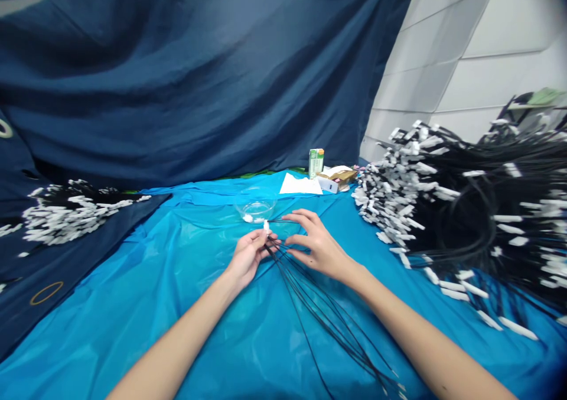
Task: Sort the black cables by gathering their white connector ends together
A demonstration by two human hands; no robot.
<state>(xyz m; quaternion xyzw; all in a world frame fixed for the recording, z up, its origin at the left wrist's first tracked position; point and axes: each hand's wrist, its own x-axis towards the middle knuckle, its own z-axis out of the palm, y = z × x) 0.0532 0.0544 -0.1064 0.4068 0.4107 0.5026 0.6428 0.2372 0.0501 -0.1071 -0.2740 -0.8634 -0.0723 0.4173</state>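
Note:
A small white connector (266,226) stands upright in the fingertips of my left hand (250,255), which is closed on it. Thin black wires (305,288) trail from it across the blue sheet towards the lower right, where some end in small pale tips. My right hand (316,243) is just to the right, its fingers curved and apart. One dark wire runs from near the connector's top to the right index fingertip; whether that finger touches it I cannot tell. Right behind the connector is a clear round bowl (258,210) with a few small white pieces inside.
A big heap of black wires with white connectors (411,181) lies on the right, and a smaller bundle (75,211) on the left over dark cloth. White paper (300,185), a green-and-white carton (316,163) and an open small box (339,179) stand at the back. A yellowish ring (46,293) is at left.

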